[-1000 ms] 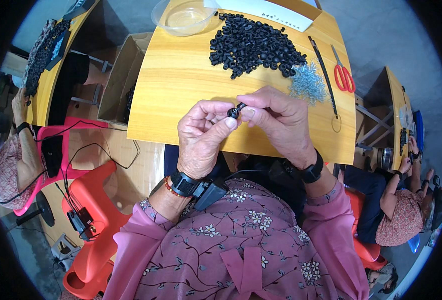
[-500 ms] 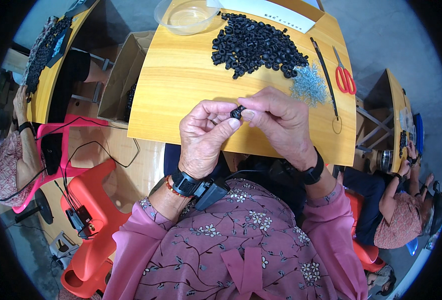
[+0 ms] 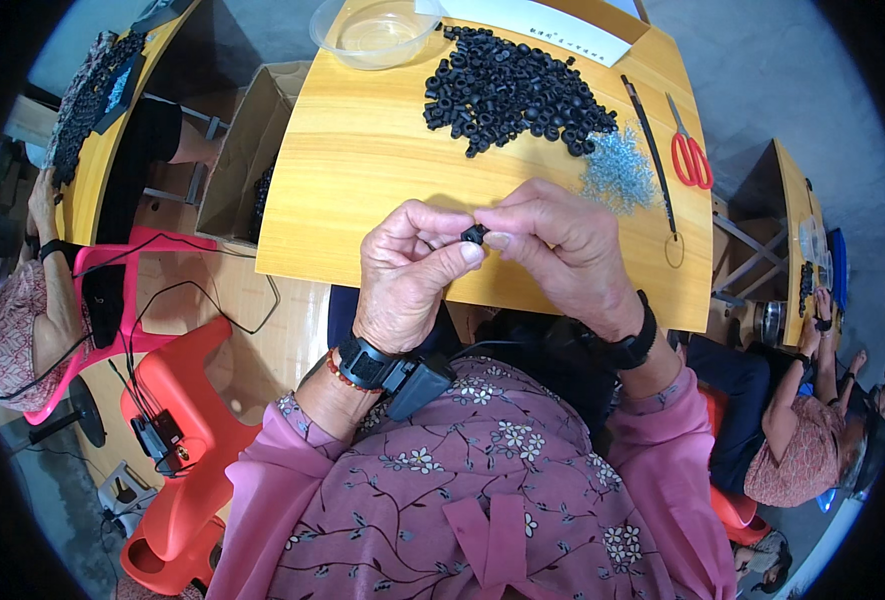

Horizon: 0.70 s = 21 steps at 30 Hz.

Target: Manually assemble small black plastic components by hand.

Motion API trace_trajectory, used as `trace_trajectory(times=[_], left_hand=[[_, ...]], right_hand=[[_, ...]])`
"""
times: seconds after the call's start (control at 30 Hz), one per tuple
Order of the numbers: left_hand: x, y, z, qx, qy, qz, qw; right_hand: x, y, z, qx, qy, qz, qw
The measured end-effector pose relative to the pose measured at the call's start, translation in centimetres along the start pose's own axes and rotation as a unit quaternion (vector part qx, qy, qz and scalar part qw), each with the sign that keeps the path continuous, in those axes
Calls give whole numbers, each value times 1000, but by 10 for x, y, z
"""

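A small black rubber-like part (image 3: 474, 234) is pinched between thumb and fingers of my left hand (image 3: 402, 275), over the near part of the wooden table (image 3: 347, 190). My right hand (image 3: 567, 262) has its thumb and forefinger pressed together right beside that part. Whatever those fingertips hold, if anything, is hidden. Beyond my hands lies a heap of small black ring-like and tubular parts (image 3: 512, 90). At its right edge sits a pile of tiny clear bluish pieces (image 3: 619, 175).
A clear plastic bowl (image 3: 327, 42) and a white box (image 3: 562, 30) stand at the back. On the right lie a thin black stick (image 3: 652, 145) with a wire loop and red-handled scissors (image 3: 692, 165). A cardboard box (image 3: 227, 185) is left of the table. Other people work on both sides.
The black part has turned a little in my left fingers. My right fingertips have shifted slightly away from its top, toward the right.
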<state>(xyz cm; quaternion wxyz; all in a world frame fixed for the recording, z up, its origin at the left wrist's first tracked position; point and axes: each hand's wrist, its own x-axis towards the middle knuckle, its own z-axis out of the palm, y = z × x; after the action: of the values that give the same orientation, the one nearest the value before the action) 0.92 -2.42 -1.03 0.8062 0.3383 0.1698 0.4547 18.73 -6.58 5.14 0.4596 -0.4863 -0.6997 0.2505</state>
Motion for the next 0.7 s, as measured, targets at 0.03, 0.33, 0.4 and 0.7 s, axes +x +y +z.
trace_trajectory(times=[0.03,0.33,0.4,0.7], left_hand=[[0,0,1,-13,-3,-6,1000],[-2,7,1,-84,-27,-88,992],[-3,8,2,-113,-31,-107,987],[-5,8,4,-128,-23,-123,984]], right_hand=[[1,-2,-2,-12,-8,-11,1000],[-2,-4,-10,-25,-25,-29,999],[-3,-5,-11,-18,-32,-29,999],[-6,-10,-13,-61,-53,-58,995]])
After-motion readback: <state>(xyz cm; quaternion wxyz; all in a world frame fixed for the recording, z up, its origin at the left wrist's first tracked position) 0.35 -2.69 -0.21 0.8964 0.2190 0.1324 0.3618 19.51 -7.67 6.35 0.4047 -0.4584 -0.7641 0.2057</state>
